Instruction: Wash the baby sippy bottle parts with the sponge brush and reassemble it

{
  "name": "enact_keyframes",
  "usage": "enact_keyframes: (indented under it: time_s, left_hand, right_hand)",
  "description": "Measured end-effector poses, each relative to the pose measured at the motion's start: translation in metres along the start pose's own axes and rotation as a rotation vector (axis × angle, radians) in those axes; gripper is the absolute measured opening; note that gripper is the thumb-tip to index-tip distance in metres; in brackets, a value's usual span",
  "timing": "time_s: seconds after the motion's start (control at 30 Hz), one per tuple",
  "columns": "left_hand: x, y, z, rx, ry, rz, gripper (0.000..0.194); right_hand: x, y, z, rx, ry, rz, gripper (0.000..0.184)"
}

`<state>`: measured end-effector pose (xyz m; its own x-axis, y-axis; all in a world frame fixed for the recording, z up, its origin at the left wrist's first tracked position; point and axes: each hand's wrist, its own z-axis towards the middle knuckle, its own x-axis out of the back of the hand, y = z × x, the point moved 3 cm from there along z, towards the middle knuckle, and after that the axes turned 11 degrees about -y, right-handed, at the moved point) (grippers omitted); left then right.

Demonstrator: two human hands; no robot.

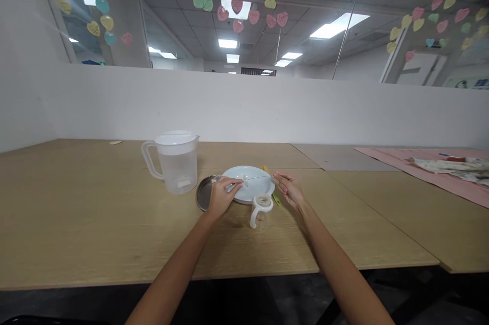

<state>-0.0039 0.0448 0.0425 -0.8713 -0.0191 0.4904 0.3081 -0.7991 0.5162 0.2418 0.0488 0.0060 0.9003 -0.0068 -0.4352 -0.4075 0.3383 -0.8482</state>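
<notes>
Both hands are over the middle of the table (114, 223), facing each other across a white bowl (254, 190). The left hand (222, 192) comes in from the near left, its thumb and fingers pinched together at the bowl's left side. At its fingertips is a small clear piece (245, 181), above the bowl; its exact shape is too small to tell. The right hand (289, 188), at the bowl's right edge, has its fingertips closed on the end of a thin rod (260, 178). The rod runs left, almost level, above the bowl to the clear piece; whether it goes inside the piece cannot be told.

Just on the near side of the bowl, a clear bottle (262, 215) stands upright and open, with a white handle (255, 217) on its left side. A dark round metal dish (204, 193) lies left of the bowl, partly hidden by the left hand. A green handle (276, 199) shows beside the bowl's right side, and a yellow item (265, 168) peeks out at its far right rim.

Farther left, a translucent pitcher (178, 169) stands upright with a white lid (176, 138) on, its grip toward the left. A small pale flat piece (116, 142) lies at the table's far left edge. At the far right, a pink cloth (385, 162) carries crumpled whitish fabric (445, 166).
</notes>
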Motion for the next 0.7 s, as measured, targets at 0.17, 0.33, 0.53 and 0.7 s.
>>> enact_keyframes:
  time_s: [0.17, 0.33, 0.53, 0.7]
  left_hand:
    - [0.0, 0.0, 0.0, -0.003, 0.004, 0.008, 0.01]
    - [0.0, 0.001, 0.0, -0.006, -0.015, 0.019, 0.01]
    - [-0.001, 0.001, 0.0, -0.054, -0.031, 0.063, 0.011]
    - [-0.001, 0.001, 0.0, -0.096, -0.026, 0.136, 0.015]
  right_hand:
    - [-0.003, 0.0, -0.002, -0.009, -0.006, -0.003, 0.034]
    - [-0.002, 0.003, -0.001, -0.025, -0.019, -0.031, 0.036]
    - [-0.005, 0.005, -0.002, -0.05, -0.062, -0.096, 0.035]
    - [-0.012, 0.003, -0.007, -0.062, -0.073, -0.157, 0.037]
